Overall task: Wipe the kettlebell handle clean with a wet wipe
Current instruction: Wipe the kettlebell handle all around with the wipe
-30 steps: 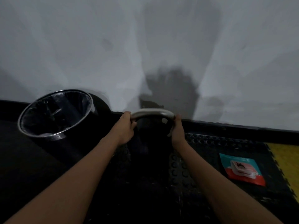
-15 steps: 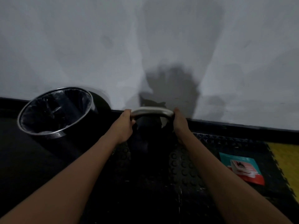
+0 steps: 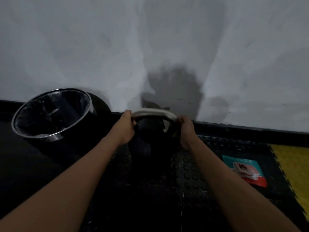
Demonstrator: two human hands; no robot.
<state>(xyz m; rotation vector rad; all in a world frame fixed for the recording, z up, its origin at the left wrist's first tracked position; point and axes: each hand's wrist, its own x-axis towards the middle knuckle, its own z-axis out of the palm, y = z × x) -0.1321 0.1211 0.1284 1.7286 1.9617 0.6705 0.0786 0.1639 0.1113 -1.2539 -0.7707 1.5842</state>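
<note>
A black kettlebell (image 3: 151, 129) stands on the floor by the wall, its pale metal handle (image 3: 153, 112) arching over the top. My left hand (image 3: 124, 128) grips the handle's left end. My right hand (image 3: 186, 133) curls round the handle's right leg, holding a white wet wipe (image 3: 167, 128) against it; only a small edge of the wipe shows beside the fingers. The lower body of the kettlebell is lost in the dark.
A black bin with a shiny rim (image 3: 50, 138) and a liner stands to the left against the wall. A teal and red wet wipe pack (image 3: 245, 170) lies on the black studded mat (image 3: 189, 168) to the right. A yellow mat tile (image 3: 292, 173) borders it.
My right hand has shifted slightly along the right side of the handle with the wipe. My left hand keeps its grip on the left end.
</note>
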